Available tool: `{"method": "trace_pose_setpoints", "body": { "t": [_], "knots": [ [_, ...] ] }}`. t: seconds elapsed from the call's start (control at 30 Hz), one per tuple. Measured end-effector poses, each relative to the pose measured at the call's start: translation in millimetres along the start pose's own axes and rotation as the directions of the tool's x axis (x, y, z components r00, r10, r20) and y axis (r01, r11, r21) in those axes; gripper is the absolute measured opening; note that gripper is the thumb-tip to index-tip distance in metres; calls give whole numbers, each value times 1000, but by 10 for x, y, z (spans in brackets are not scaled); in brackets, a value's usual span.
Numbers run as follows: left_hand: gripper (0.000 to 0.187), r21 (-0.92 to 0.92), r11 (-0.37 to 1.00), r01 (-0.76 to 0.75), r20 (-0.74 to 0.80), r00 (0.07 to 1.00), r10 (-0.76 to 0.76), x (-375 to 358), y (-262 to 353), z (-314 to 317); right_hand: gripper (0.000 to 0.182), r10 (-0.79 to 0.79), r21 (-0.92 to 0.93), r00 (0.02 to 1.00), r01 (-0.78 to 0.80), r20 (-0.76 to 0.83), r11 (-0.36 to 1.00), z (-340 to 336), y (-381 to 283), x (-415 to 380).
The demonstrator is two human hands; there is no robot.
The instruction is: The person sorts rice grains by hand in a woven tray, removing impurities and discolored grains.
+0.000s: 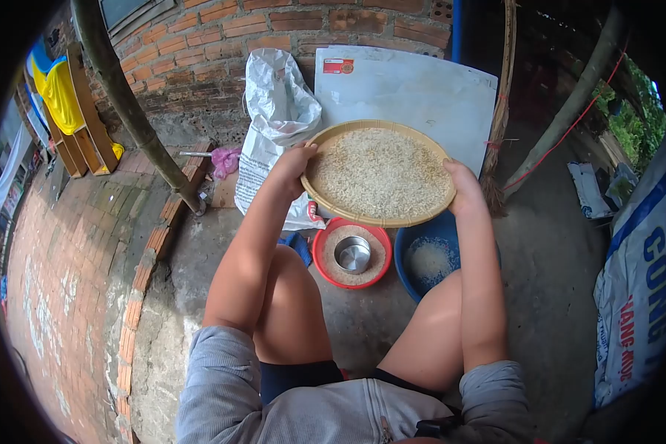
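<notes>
Left hand (294, 166) and right hand (462, 185) are held out in front of the body, well apart, with a round woven tray (379, 221) gripped between them. Its left edge is pinched by the left hand and its right edge by the right hand, each thumb being laid at the rim; how the fingers are set underneath cannot be told, since they are largely hidden by the tray and the hands themselves. The tray is thus held up off the ground, beyond the knees, and its middle is covered by a broad layer of pale grains (381, 170). Beneath its near edge, a red basin (348, 285) is seen on the ground, nearer to the left hand's side of the gap between the knees; a metal bowl (353, 255) is rested on the grain inside it. Just beside it, below the right hand, a blue basin (405, 259) is placed, partly covered by the tray and the right forearm, with whitish grains (431, 260) scattered over its bottom. Behind the tray, a white sack (263, 166) and a pale board (414, 89) are stood before a brick wall (288, 22).
</notes>
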State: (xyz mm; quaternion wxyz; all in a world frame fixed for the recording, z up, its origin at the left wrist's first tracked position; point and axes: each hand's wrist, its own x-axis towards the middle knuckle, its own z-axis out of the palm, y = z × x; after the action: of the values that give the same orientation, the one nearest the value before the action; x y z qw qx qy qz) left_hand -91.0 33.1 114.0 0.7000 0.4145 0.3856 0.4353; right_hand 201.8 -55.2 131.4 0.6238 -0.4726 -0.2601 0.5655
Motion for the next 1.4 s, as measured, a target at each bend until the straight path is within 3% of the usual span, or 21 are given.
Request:
{"method": "trace_pose_setpoints", "body": {
  "t": [0.03, 0.1, 0.2, 0.3, 0.37, 0.43, 0.53, 0.57, 0.63, 0.77, 0.87, 0.9, 0.97, 1.03, 1.1, 1.17, 1.23, 1.27, 1.37, 1.4],
  "knots": [
    [29, -10, 996, 91, -5, 996, -91, 2, 59, -113, 33, -155, -51, 987, 157, 46, 986, 24, 207, 63],
    [29, -53, 986, 155, 8, 988, -155, 4, 102, -201, 33, -183, -37, 975, 180, -125, 983, 246, 334, -96],
    [30, 14, 994, -105, -104, 989, 106, -171, 13, 127, 37, 137, 78, 990, -139, 32, 987, -102, 30, 109],
    [34, -18, 998, -62, -151, 987, 58, -375, 36, 369, 39, 247, -15, 966, -247, 79, 969, -165, -189, 239],
    [34, -67, 995, 72, -27, 997, -74, -189, 79, 139, 37, 205, -55, 977, -201, 62, 978, -69, -251, 232],
    [35, 83, 997, -5, 80, 997, -2, -57, 154, -91, 35, 84, -237, 990, -54, 115, 970, 129, -233, 87],
    [35, 119, 990, 69, -44, 997, -64, -115, 235, -4, 36, -6, -326, 998, 28, 67, 945, 88, 124, 185],
    [35, 117, 991, 62, -46, 997, -57, -103, 126, 9, 36, -2, -320, 998, 22, 63, 947, -19, 208, 238],
    [35, 68, 991, 118, -41, 992, -116, -40, -237, 35, 38, 159, -203, 986, -149, 38, 968, -342, 363, 317],
    [40, 256, 961, 104, -125, 989, -74, -92, -1001, 150, 45, 185, -351, 982, -158, 46, 923, -863, 689, 273],
    [40, 222, 939, 262, -96, 964, -246, 83, -935, -104, 44, 158, -413, 979, -197, -128, 889, -870, 1229, 305],
    [38, 199, 927, 319, -51, 948, -315, 199, -992, -353, 44, 101, -521, 981, -174, -166, 836, -667, 1266, 165],
    [37, 238, 945, 225, -39, 974, -222, 184, -1159, -537, 43, 44, -635, 979, -164, -200, 755, -484, 1242, 78],
    [37, 174, 964, 202, -147, 973, -177, 24, -1197, -240, 43, 63, -471, 990, -117, -129, 874, -668, 1104, 224],
    [36, 232, 969, 83, -163, 986, -45, 41, -1391, 8, 42, 195, -426, 980, -190, -32, 884, -908, 866, 342],
    [36, 235, 968, 85, -174, 984, -45, 68, -1361, 131, 43, 216, -419, 971, -238, -101, 876, -892, 818, 260],
    [36, 194, 965, 176, -75, 984, -164, 145, -1102, -26, 40, 34, -456, 985, -107, -167, 884, -802, 1040, 201],
    [37, 208, 949, 236, 1, 971, -241, 158, -973, -155, 37, -71, -597, 989, -19, -126, 802, -732, 1149, 158],
    [36, 214, 961, 178, -32, 984, -175, 184, -1108, -361, 36, -156, -706, 978, 14, -137, 708, -491, 1135, 34],
    [36, 196, 970, 145, -80, 988, -132, 98, -1162, -237, 37, -71, -627, 990, -22, -123, 779, -649, 1093, 180]
  ]
}}
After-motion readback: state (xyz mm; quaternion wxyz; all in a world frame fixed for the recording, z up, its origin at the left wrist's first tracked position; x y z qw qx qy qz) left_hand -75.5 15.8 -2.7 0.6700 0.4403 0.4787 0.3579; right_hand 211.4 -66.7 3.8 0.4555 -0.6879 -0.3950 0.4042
